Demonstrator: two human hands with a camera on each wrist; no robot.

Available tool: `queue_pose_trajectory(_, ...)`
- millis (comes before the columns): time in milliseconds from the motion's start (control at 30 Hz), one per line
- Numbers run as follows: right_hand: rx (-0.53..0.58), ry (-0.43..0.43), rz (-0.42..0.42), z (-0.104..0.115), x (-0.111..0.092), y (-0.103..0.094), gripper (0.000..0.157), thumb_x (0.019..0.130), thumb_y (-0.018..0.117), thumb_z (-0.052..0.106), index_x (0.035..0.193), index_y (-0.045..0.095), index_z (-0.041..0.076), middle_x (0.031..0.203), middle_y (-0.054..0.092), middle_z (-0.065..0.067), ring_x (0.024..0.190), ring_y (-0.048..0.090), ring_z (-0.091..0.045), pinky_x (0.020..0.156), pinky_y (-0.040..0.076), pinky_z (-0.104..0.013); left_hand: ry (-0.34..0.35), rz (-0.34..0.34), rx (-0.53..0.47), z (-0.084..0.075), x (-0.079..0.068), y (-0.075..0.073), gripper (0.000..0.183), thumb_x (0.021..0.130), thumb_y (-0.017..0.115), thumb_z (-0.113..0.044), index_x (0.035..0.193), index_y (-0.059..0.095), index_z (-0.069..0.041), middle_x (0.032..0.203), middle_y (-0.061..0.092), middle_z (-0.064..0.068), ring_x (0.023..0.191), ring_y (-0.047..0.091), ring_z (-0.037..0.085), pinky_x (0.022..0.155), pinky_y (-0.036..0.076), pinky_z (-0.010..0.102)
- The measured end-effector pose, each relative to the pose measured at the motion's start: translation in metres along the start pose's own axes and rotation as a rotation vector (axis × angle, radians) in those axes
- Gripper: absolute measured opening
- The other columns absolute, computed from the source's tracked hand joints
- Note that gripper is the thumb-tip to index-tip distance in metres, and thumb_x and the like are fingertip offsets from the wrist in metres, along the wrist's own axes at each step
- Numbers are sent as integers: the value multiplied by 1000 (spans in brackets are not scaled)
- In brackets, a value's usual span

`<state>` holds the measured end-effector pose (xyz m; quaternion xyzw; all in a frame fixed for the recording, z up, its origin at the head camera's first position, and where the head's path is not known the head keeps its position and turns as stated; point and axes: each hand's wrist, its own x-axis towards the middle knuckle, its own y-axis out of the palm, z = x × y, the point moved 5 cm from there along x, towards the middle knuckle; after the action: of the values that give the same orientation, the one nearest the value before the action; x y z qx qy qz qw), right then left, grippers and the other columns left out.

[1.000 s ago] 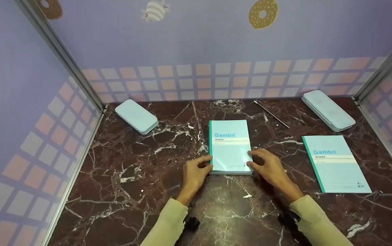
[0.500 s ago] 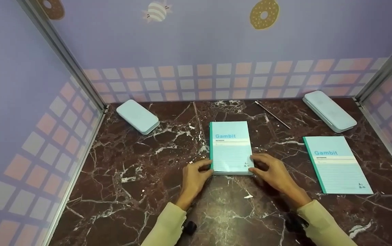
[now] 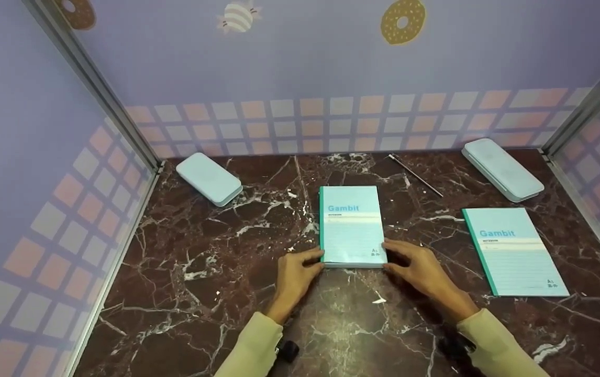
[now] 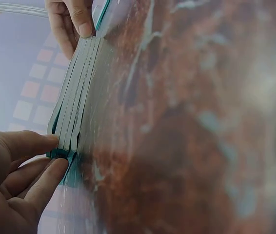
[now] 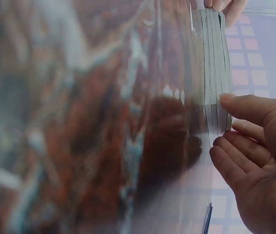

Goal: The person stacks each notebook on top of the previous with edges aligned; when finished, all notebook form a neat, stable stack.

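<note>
A neat stack of several notebooks (image 3: pixel 352 230) lies flat mid-table, its top cover pale blue with a green spine and "Gambit" lettering. At the near end of the spine side, my left hand (image 3: pixel 296 272) touches the stack with its fingertips and thumb. Opposite it, my right hand (image 3: pixel 419 266) rests its fingertips and thumb against the right edge near the front corner. Seen from the left wrist, the layered page edges (image 4: pixel 77 92) of the stack (image 4: pixel 83 73) stand close together between both hands. The right wrist view shows my right thumb (image 5: pixel 230 98) at the stack's corner.
A matching single notebook (image 3: pixel 514 251) lies to the right. Behind it is a pale case (image 3: pixel 503 168), and a similar case (image 3: pixel 209 178) sits at the back left. A thin dark pen (image 3: pixel 416 176) lies behind the stack. Patterned walls (image 3: pixel 300 63) enclose the marble table.
Both hands have slid slightly towards the near end of the stack along its sides. The top notebook sits a little nearer and more evenly over those below.
</note>
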<state>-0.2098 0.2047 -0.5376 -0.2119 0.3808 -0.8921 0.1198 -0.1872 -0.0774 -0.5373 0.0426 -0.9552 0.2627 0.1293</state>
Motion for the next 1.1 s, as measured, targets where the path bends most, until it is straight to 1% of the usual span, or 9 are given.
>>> queue_pose_trajectory(133, -1, 1, 0, 0, 0, 0, 50, 84, 88, -1, 132, 73, -1, 137, 68, -19, 122, 65, -44, 104, 52, -57, -4, 9, 10, -1, 0, 0, 27, 84, 88, 4, 110, 84, -4, 115, 78, 10, 101, 77, 30, 80, 64, 37)
queue_pose_trajectory(300, 12, 17, 10, -1, 1, 1, 50, 84, 88, 0, 132, 74, 1, 137, 67, -16, 122, 66, -42, 105, 52, -54, 2, 11, 38, -1, 0, 0, 28, 83, 88, 5, 109, 84, -4, 114, 77, 9, 103, 76, 30, 83, 64, 37)
queue_pose_trajectory(400, 25, 16, 9, -1, 0, 2, 49, 84, 88, -1, 132, 74, 0, 136, 67, -16, 121, 67, -42, 105, 52, -53, 8, 6, 40, 0, 0, 0, 28, 82, 88, 6, 108, 84, -5, 113, 77, 9, 103, 76, 29, 85, 63, 38)
queue_pose_trajectory(600, 56, 7, 4, -1, -1, 3, 48, 85, 86, -4, 132, 73, 0, 134, 67, -17, 119, 67, -42, 104, 52, -52, 8, 2, 35, 1, -1, 0, 27, 83, 88, 6, 107, 85, -5, 113, 77, 8, 103, 76, 28, 84, 64, 37)
queue_pose_trajectory(900, 58, 11, 4, 0, 0, 2, 47, 85, 86, -2, 131, 73, 0, 133, 68, -17, 118, 68, -41, 104, 52, -51, 0, 9, 42, 2, -2, -1, 25, 83, 88, 4, 105, 85, -6, 112, 78, 9, 103, 76, 30, 85, 63, 37)
queue_pose_trajectory(1100, 92, 28, 11, -2, -2, 0, 43, 87, 86, 1, 128, 76, 2, 135, 68, -16, 122, 67, -41, 107, 50, -53, -1, 61, 4, -1, -1, -3, 27, 84, 87, 3, 110, 84, -4, 114, 78, 12, 95, 78, 27, 72, 64, 30)
